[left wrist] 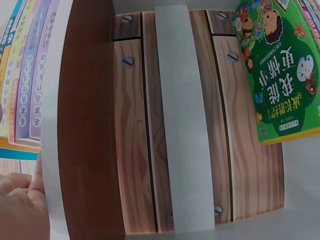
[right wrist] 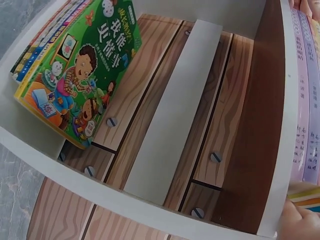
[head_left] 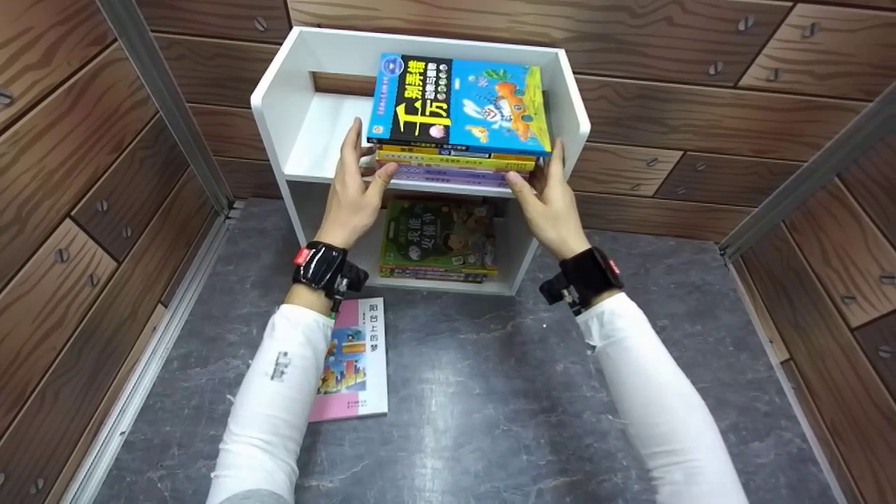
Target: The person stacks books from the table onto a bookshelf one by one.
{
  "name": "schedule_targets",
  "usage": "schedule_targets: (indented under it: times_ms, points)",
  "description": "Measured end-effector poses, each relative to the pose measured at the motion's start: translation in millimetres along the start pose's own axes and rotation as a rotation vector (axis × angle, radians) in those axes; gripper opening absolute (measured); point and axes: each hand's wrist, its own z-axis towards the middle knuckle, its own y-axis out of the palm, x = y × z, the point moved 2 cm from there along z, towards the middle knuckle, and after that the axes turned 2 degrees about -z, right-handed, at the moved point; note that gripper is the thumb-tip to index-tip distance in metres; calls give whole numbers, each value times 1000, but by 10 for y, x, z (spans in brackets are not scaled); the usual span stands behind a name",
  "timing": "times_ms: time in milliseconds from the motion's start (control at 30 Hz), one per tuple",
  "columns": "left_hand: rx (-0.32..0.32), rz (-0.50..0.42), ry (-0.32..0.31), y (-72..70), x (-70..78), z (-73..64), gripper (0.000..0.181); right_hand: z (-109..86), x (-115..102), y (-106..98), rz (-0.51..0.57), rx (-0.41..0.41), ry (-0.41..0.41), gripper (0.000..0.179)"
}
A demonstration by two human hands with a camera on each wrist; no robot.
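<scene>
A stack of books lies on the upper level of a small white shelf [head_left: 318, 168], spines facing me. On top is a blue and black picture book [head_left: 500, 105]; yellow and purple spines [head_left: 458, 173] show below it. My left hand [head_left: 350, 203] holds the stack's left end, thumb at the front spines and fingers along the side. At the right end my right hand [head_left: 556, 210] holds it the same way, thumb on the purple spines. In the wrist views only parts of the left hand [left wrist: 22, 202] and right hand [right wrist: 297, 222] appear beside the shelf board.
On the lower level sits another stack with a green book [head_left: 437, 234] on top. A pink and white book [head_left: 374, 378] lies on the grey floor [head_left: 476, 392], partly behind my left forearm. Wood-patterned walls [head_left: 672, 119] enclose the space.
</scene>
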Motion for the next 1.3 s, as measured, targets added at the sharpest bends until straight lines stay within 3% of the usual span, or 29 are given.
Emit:
schedule_targets:
  times_ms: [267,533,667,833,967,1067,1300]
  points:
    - [49,132,93,104,-117,-267,89,-238,114,-1,-95,51,-62,95]
    - [113,288,236,188,-284,-714,83,-587,258,-7,-199,144,-292,79]
    - [150,323,238,213,-393,-900,74,-758,358,-20,-257,211,-411,64]
    - [165,354,158,203,-533,-1129,61,-972,509,5,-267,265,-447,48]
    - [188,357,53,165,-676,-1310,55,-1136,693,70,-251,253,-419,45]
    - [193,383,-78,133,-797,-1458,53,-1242,832,149,-235,216,-374,44]
    - [139,519,-407,78,-1083,-1789,58,-1479,1090,360,-196,148,-250,45]
